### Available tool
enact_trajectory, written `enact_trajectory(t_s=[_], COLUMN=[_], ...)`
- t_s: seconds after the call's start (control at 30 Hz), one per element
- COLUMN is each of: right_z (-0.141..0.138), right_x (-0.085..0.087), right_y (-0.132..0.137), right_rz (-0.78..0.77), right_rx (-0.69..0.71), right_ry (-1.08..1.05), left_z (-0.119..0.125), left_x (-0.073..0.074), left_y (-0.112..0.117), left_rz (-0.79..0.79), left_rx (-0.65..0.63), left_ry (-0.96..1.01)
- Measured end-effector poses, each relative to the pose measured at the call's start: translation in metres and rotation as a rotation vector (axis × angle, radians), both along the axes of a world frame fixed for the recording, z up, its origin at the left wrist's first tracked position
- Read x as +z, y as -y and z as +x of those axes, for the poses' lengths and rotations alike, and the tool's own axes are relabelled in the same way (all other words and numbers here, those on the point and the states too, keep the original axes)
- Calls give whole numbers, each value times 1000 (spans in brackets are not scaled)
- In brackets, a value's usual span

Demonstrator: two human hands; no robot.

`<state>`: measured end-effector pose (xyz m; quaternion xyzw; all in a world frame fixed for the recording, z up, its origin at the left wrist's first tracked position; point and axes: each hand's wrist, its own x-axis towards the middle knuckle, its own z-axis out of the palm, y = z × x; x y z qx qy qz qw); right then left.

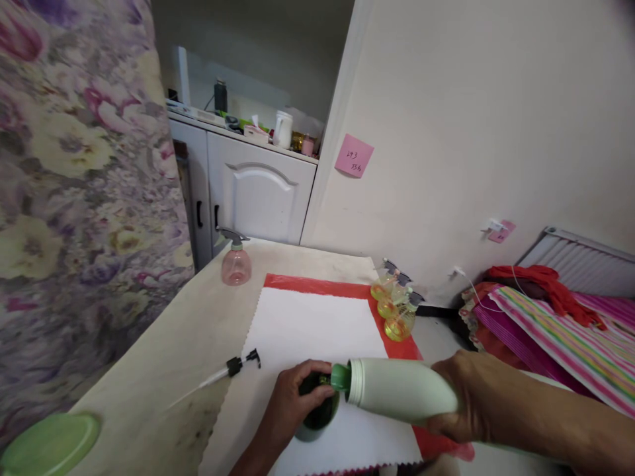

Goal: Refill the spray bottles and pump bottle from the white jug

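My right hand (459,400) grips a pale green bottle (397,389), tipped nearly flat with its threaded open mouth to the left. A small translucent green piece (340,377) sits right at that mouth; I cannot tell its kind. Wrapped round the top of a dark green bottle (317,415) is my left hand (300,396), its fingertips close to the green piece. The dark bottle stands on white paper (317,324) over a red sheet (317,285). Left of the paper's edge lies a black pump head (235,365) with its white tube.
A pink spray bottle (237,264) stands at the table's far left. Several yellow spray bottles (397,320) line the right edge. A green round lid-like object (52,443) lies front left. Floral curtain (89,198) hangs at left; a bed (555,324) is at right.
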<state>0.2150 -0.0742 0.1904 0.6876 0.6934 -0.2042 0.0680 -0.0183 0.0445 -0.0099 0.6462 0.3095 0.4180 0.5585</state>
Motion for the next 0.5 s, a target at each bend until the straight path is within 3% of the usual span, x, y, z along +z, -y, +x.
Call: enact_trajectory(t_s=[0.5], right_z=[4], right_x=[-2], right_y=[0], right_rz=[9], right_rx=[18], right_ry=[-43], left_z=[1], left_x=[-1], left_y=[-1], left_rz=[-5], left_rx=[-9], left_ry=[6])
